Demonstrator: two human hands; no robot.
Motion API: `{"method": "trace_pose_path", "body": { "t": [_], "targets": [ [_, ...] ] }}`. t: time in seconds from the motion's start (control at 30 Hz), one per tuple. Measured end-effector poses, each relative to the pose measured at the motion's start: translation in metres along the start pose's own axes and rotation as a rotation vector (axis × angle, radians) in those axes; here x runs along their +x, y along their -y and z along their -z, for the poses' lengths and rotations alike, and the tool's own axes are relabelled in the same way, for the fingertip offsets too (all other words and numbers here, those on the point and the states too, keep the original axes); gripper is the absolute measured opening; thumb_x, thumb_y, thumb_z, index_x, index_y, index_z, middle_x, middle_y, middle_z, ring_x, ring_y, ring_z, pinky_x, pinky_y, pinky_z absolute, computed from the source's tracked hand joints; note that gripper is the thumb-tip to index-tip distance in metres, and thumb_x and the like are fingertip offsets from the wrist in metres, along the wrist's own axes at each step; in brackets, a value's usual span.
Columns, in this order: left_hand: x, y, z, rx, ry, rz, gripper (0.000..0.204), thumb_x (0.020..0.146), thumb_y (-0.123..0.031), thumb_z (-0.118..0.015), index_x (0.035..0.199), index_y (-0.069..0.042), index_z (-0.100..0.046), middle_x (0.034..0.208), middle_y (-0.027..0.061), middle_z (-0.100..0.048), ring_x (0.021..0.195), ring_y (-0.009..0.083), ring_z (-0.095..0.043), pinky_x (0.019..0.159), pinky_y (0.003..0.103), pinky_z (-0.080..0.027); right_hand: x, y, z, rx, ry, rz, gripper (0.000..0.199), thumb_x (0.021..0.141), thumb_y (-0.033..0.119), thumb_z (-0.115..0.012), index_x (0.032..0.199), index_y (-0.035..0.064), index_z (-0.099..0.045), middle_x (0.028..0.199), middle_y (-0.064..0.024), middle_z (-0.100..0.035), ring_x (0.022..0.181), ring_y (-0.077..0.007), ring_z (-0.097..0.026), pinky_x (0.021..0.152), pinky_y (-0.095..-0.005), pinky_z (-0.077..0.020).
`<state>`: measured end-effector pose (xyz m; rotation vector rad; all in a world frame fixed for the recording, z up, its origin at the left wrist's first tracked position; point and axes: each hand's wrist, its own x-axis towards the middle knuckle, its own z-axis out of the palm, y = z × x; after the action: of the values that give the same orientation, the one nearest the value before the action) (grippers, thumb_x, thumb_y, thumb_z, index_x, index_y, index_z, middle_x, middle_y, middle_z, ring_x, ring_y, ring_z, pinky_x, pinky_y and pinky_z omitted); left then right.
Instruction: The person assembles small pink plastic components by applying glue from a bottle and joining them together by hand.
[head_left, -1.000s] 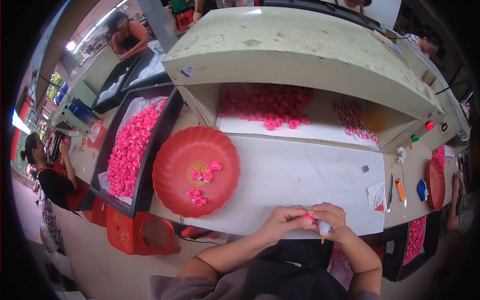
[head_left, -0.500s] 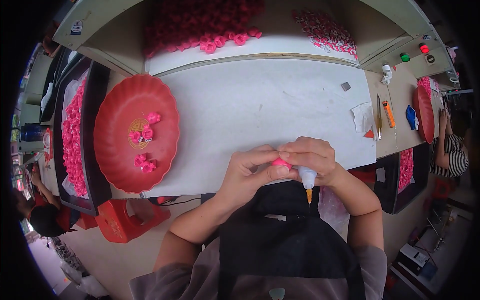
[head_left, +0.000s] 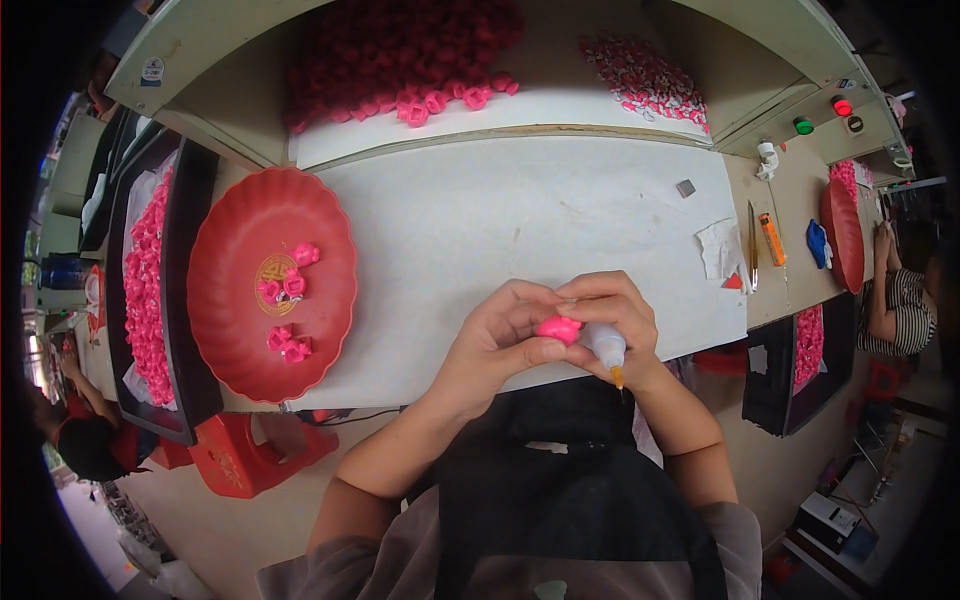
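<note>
Between the fingertips and thumb of my left hand (head_left: 485,345) is a small, rounded, glossy pink plastic piece (head_left: 558,329). My right hand (head_left: 622,312) meets it from the other side, its fingertips on the piece. Tucked in that same right hand is a white squeeze bottle (head_left: 606,345), its amber needle tip pointing down toward my black apron. Both hands are closed, just above the near edge of the white-papered bench (head_left: 460,220). To the left, a red scalloped plate (head_left: 325,215) bears several pink pieces (head_left: 288,341).
A black tray (head_left: 185,300) of pink parts stands far left. Pink parts (head_left: 400,60) pile on the shelf behind, smaller pink-and-white ones (head_left: 645,80) to their right. Tweezers (head_left: 753,240), an orange tube (head_left: 771,240) and torn paper (head_left: 718,248) lie at right. Other people sit on both sides.
The pink piece is turned between my fingers and shows more of its surface. The bottle sits a little higher and further left, its tip still downward.
</note>
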<state>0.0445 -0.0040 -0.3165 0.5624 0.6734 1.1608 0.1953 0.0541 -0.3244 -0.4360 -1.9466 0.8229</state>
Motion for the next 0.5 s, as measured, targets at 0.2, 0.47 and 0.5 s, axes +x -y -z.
{"method": "trace_pose_path", "body": {
  "t": [0.2,0.47,0.5],
  "targets": [
    [-0.002,0.009,-0.003,-0.036,-0.086,-0.133,0.02,0.08,-0.004,-0.056,0.097,-0.004,-0.048,0.096,0.0078,-0.052,0.093,0.0161,-0.052,0.081,0.028,-0.042,-0.009,0.002,-0.013,-0.015,-0.162,0.002,0.035,0.061,0.005,-0.073,0.091,0.002,-0.056,0.091,-0.0145,-0.058,0.077,-0.0212,-0.059,0.061,-0.0265,-0.0492],
    [0.0,0.016,0.001,-0.2,-0.065,-0.064,0.014,0.087,-0.014,-0.048,0.096,-0.003,-0.05,0.096,0.0062,-0.052,0.094,0.0161,-0.051,0.083,0.03,-0.04,-0.013,0.007,-0.019,0.046,-0.233,-0.071,0.028,0.064,0.002,-0.07,0.088,0.0019,-0.057,0.092,-0.0158,-0.058,0.075,-0.0219,-0.06,0.059,-0.0263,-0.049],
    [-0.001,0.018,0.002,-0.183,-0.091,-0.052,0.016,0.087,-0.015,-0.048,0.097,-0.003,-0.05,0.097,0.0058,-0.052,0.094,0.0159,-0.051,0.083,0.03,-0.04,-0.015,0.006,-0.019,0.046,-0.232,-0.073,0.028,0.064,0.002,-0.07,0.088,0.0019,-0.057,0.092,-0.0158,-0.058,0.075,-0.0219,-0.06,0.059,-0.0263,-0.049]
  ]
}}
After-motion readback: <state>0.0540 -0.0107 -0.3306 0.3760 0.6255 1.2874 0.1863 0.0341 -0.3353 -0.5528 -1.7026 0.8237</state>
